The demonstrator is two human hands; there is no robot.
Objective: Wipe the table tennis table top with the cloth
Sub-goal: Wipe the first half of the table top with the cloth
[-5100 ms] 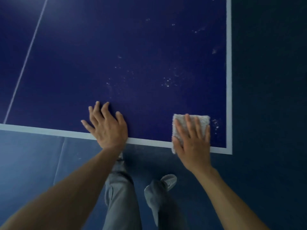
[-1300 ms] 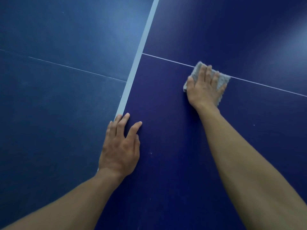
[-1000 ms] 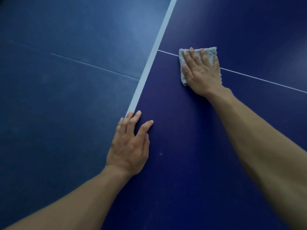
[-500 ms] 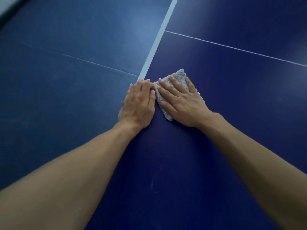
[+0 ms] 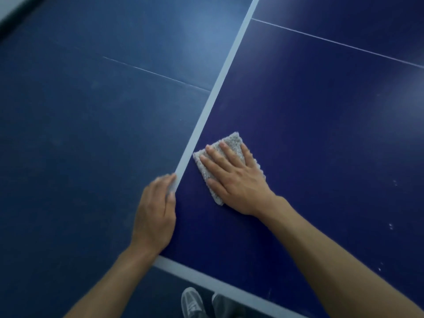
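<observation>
The dark blue table tennis table top (image 5: pixel 309 115) fills the right side, bordered by white edge lines. A folded grey cloth (image 5: pixel 231 143) lies flat on it near the left edge line. My right hand (image 5: pixel 236 180) presses on the cloth with straight, spread fingers and covers most of it. My left hand (image 5: pixel 156 216) rests along the table's left edge near the front corner, its fingertips blurred by motion.
The white left edge line (image 5: pixel 220 83) runs up and away; the white front edge line (image 5: pixel 206 278) crosses the bottom. Blue floor (image 5: pixel 91 122) lies left of the table. A shoe (image 5: pixel 191 301) shows below the front edge. White specks (image 5: pixel 390 226) dot the right side.
Both hands have drawn back toward the table's front corner. The cloth slid nearer under my right hand, and my left hand moved apart from it along the left edge.
</observation>
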